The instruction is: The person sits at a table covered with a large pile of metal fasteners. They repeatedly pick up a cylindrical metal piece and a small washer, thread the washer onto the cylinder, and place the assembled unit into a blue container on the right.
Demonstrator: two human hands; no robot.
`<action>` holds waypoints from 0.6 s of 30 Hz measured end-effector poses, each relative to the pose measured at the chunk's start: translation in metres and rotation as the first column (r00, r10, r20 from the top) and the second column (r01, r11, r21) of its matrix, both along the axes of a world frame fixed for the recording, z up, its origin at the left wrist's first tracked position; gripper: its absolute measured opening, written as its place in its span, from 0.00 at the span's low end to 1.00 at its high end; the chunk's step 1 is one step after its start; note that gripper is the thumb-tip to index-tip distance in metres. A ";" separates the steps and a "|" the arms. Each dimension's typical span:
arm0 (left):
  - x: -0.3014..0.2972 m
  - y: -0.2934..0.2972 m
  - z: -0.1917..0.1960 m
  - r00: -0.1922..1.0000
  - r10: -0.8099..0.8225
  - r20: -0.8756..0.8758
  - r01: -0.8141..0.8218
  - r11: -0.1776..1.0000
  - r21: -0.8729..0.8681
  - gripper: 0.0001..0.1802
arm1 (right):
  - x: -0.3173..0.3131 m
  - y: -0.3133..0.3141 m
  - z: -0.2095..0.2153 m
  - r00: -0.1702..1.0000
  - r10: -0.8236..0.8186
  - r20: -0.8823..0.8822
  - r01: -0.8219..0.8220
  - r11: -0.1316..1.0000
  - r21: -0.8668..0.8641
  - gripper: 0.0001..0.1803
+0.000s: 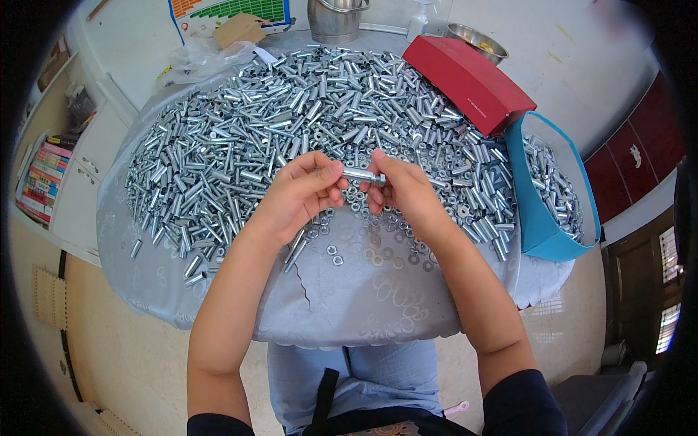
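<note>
Between my two hands, above the middle of the table, a shiny metal sleeve anchor (358,174) lies roughly level. My left hand (302,190) pinches its left end with thumb and fingers. At its right end is a nut (381,180), which the thumb and fingers of my right hand (407,195) grip. Under and behind the hands spreads a wide heap of loose metal sleeves and bolts (233,131). Several hex nuts (338,260) and flat washers (398,263) are scattered on the cloth nearer to me.
A grey patterned cloth (349,312) covers the table. At the right stands a blue fabric bin (544,218) holding more metal parts, with a red box (472,83) behind it. A metal pail (334,22), a steel bowl (465,33) and a plastic bag (207,62) are at the back.
</note>
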State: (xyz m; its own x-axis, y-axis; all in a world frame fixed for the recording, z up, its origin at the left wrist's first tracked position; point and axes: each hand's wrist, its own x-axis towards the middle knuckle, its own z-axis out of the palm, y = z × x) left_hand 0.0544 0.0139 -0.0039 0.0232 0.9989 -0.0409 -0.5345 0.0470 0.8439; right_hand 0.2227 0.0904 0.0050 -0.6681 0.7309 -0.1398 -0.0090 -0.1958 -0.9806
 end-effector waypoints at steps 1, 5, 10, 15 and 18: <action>0.000 0.000 0.000 1.000 -0.006 0.002 0.006 1.000 0.004 0.06 | 0.000 0.000 0.000 1.000 -0.001 -0.003 0.001 1.000 -0.001 0.21; 0.000 0.000 0.000 1.000 -0.014 0.028 0.013 1.000 0.028 0.06 | -0.001 -0.002 0.001 1.000 -0.010 0.025 0.010 1.000 0.027 0.21; 0.000 -0.001 0.002 0.998 0.024 0.057 -0.025 0.999 0.029 0.07 | -0.001 0.001 -0.009 1.000 0.007 -0.003 -0.006 0.989 0.147 0.21; -0.002 0.000 0.002 0.997 0.048 0.058 -0.049 0.998 0.026 0.08 | -0.001 0.001 -0.011 0.999 0.041 0.032 -0.047 0.979 0.200 0.17; -0.002 -0.001 0.002 0.997 0.064 0.039 -0.065 0.998 0.017 0.08 | 0.000 -0.006 0.002 0.993 0.041 0.107 -0.062 0.976 0.207 0.13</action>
